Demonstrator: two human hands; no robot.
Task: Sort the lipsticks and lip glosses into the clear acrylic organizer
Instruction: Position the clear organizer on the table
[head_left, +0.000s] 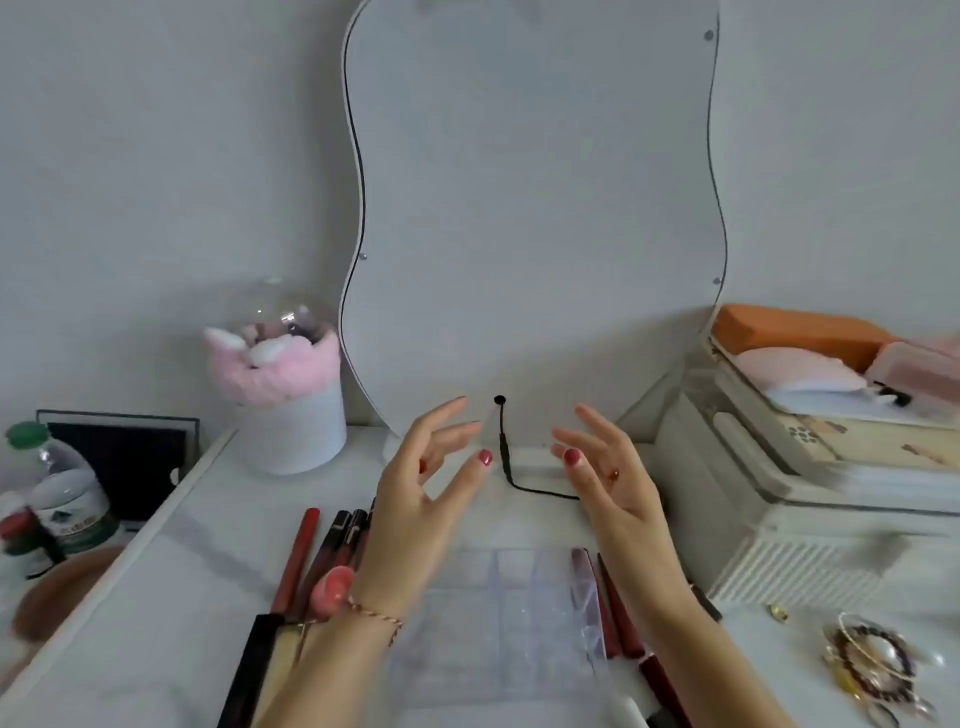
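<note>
Both our hands, left hand (415, 499) and right hand (608, 483), hover with fingers apart, empty. Risk: the near-invisible organizer (498, 618) gets knocked, and tubes (311, 556) roll off the surface (171, 587).

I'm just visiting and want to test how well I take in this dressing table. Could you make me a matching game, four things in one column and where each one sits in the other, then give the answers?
Things
1. clear acrylic organizer
2. pink fluffy holder
3. bottle with the green cap
4. beaded bracelets

Places
A. far left edge, beside the table
B. near right corner of the table
C. on the table between and below the two raised hands
D. back of the table, left of the wavy mirror

Pairs: 1-C, 2-D, 3-A, 4-B
</note>
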